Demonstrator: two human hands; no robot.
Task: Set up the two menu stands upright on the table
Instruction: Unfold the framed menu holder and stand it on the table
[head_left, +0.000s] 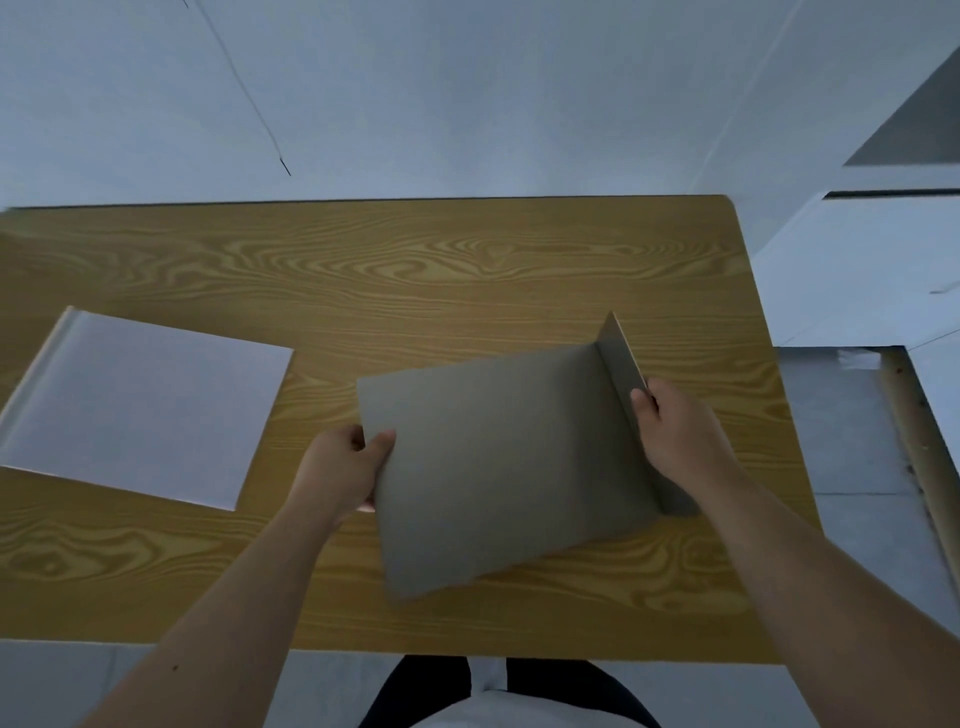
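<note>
I am looking down at a rectangular wood-grain table (467, 270) where neither stand is standing upright yet, so I am judging the task as barely begun. My left hand (343, 467) is pinching the left edge of a flat grey folded-card menu stand (498, 467), thumb on top and fingers curled underneath. My right hand (675, 431) is gripping the narrow grey flap (621, 358) at the stand's right end, which is rising at an angle from the main panel. The main panel is lying low over the near middle of the table; whether it is resting on the wood or lifted slightly, I cannot tell. The second one, a white rectangular menu stand (140, 405), is lying flat at the left, well apart and untouched. Both are still needing to be stood up.
</note>
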